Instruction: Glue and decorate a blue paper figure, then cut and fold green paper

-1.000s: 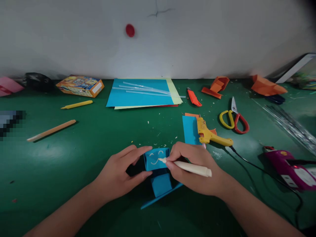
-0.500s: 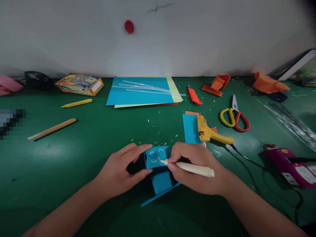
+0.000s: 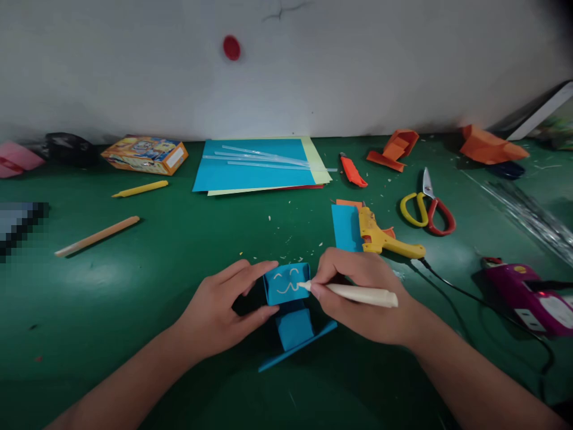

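A blue folded-paper figure [image 3: 294,330] stands on the green table, with a box-like head, a smaller block below it and a flat strip at the base. White lines on its head form two curved eyes and a wavy mouth. My left hand [image 3: 228,304] grips the head's left side between thumb and fingers. In my right hand [image 3: 358,292] is a cream-coloured marker pen [image 3: 362,295], held like a pencil, its tip at the right end of the mouth line.
A yellow glue gun [image 3: 380,236] lies on blue and orange paper at right, its cord running toward a purple power strip [image 3: 528,295]. Scissors [image 3: 427,206], a red cutter [image 3: 353,170], blue sheets with clear strips [image 3: 255,173], a patterned box [image 3: 145,155] and two pens [image 3: 139,189] lie further back.
The pen tip has moved right and slightly up, and the mouth line now has a second curve on its right. My left hand keeps its hold on the paper figure.
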The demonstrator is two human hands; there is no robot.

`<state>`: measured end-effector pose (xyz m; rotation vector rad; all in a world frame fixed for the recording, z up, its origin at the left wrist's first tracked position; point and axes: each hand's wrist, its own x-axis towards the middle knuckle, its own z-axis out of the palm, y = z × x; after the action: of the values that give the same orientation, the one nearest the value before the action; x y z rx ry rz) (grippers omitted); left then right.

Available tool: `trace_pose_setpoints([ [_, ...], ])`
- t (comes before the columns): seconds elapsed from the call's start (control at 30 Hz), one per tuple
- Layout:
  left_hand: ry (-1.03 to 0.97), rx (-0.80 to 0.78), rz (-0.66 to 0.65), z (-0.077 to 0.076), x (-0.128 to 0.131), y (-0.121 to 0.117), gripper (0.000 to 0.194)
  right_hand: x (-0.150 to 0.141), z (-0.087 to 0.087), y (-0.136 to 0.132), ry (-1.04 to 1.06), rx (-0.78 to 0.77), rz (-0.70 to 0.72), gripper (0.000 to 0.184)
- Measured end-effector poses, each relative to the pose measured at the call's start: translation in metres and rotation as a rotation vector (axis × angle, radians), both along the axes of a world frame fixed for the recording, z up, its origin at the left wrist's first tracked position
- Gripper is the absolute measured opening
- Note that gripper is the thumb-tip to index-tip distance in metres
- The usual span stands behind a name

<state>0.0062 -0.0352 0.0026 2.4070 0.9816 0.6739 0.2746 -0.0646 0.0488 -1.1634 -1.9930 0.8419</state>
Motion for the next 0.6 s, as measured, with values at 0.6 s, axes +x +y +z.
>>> trace_pose_setpoints([
  [0.6, -0.141, 0.148, 0.081, 0.004, -0.0025, -0.005, 0.02, -0.0026, 0.0015, -0.0013, 0.225, 0.001, -0.011, 0.009],
])
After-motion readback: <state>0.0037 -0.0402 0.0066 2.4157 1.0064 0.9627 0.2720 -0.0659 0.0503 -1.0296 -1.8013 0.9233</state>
